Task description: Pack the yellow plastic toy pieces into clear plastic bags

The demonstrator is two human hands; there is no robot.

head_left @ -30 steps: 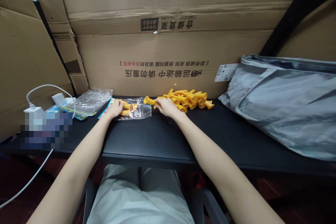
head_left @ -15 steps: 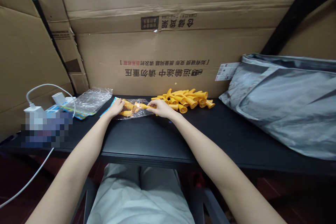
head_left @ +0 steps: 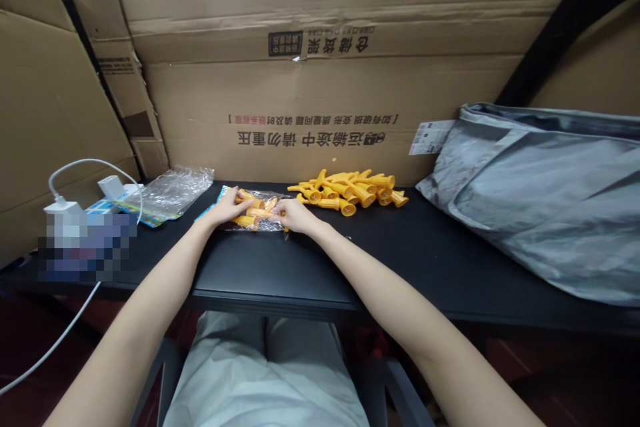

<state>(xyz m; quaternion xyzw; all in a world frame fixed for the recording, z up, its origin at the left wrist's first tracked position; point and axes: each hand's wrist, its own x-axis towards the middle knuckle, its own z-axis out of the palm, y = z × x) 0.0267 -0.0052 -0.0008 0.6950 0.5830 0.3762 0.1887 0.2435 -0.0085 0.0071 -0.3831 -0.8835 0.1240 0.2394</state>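
A tall brown corrugated cardboard sheet, printed with upside-down characters, (head_left: 320,90) is standing behind a long flat black table (head_left: 280,270). A bulky grey fabric bag with a strap handle (head_left: 540,213) is slumping over the right end of the table. A loose pile of yellow plastic pieces with flared, hollow ends (head_left: 357,190) is lying near the foot of the cardboard, just beyond the right hand. Toward the left, a flat stack of clear plastic packets with coloured edges (head_left: 175,192) is resting on the table, apart from both hands. Between that stack and the pile, a crinkled clear plastic packet with a blue-edged printed card (head_left: 273,225) is lying on the table, with several yellow pieces showing within it. The left hand (head_left: 226,207) is gripping the card end of this packet, its thumb pressing over the contents. The right hand (head_left: 294,215) is narrowing to a pinch at the opposite end, its fingertips closing on the end of one yellow plastic piece (head_left: 260,213); whether they are also catching the film, I cannot tell. A thin white cable (head_left: 93,161) is arching beside the stack.
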